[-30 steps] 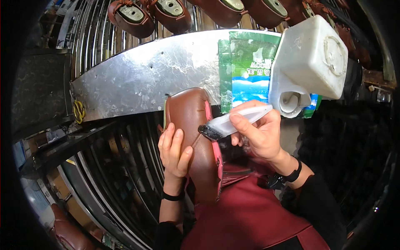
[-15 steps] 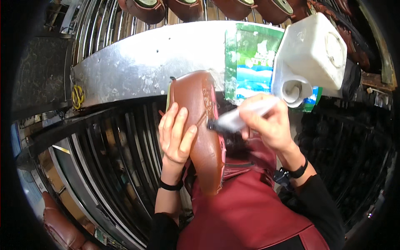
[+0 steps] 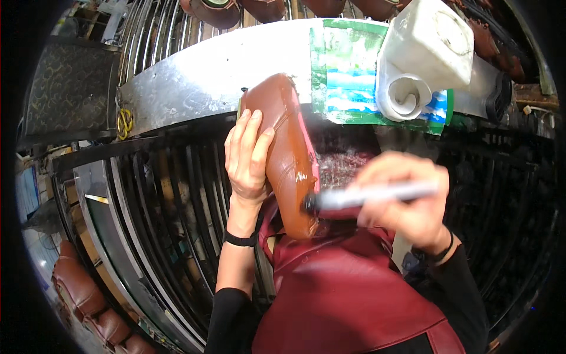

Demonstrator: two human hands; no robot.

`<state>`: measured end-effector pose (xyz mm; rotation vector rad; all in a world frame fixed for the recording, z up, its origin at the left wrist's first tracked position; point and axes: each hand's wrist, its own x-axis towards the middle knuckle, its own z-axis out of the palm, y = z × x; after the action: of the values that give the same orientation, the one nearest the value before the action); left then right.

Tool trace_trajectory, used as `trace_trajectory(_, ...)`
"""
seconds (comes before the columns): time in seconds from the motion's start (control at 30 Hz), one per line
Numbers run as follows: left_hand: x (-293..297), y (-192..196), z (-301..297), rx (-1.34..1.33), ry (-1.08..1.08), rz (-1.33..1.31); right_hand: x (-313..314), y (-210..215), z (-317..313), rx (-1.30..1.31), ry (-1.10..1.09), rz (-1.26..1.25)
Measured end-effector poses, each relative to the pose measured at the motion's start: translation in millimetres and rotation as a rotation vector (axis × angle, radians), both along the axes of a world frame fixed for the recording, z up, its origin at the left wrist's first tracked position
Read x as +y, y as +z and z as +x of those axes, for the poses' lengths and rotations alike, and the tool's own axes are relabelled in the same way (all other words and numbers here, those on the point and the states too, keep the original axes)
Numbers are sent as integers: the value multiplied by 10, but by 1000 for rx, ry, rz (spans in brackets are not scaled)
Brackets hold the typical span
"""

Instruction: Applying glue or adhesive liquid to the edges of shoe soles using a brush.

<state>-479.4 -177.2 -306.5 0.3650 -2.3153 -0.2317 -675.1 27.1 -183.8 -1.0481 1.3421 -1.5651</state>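
Note:
A brown leather shoe upper (image 3: 282,147), stretched into shoe shape with a pink edge along its right side, points toward me in front of the metal bench. My left hand (image 3: 247,156) grips it from the left, fingers lying over the leather and thumb side hidden. In my right hand (image 3: 407,206) is a brush (image 3: 348,197) with a pale handle and dark bristles, blurred by motion. The bristles touch the shoe's lower right edge, near the end closest to me. The leather there looks wet and shiny.
A white plastic jug (image 3: 427,41) with a cut opening lies on a green and blue plastic sheet (image 3: 348,65) on the metal bench (image 3: 194,82). Yellow scissor handles (image 3: 124,123) hang at its left. More brown shoes (image 3: 218,13) sit on rollers behind; others (image 3: 82,289) lie lower left.
The brush has moved down along the shoe's right edge toward me, and my right hand has shifted lower and right. The shoe has moved slightly away from me and tilted, still in my left hand.

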Motion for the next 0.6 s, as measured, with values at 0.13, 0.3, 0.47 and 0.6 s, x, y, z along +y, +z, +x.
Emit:
trace_trajectory(0.13, 36, 82, -39, -14, 13, 24, -133, -62, 68, -296, -118, 112)
trace_trajectory(0.3, -23, 252, -150, -70, 55, 64, -145, 159, -34, 128, 56, -196)
trace_trajectory(0.47, -168, 540, -355, -156, 106, 132, -297, 405, -250, 309, 75, -286)
trace_trajectory(0.6, -301, 804, -441, -209, 132, 307, -534, 528, -419, 391, 78, -394)
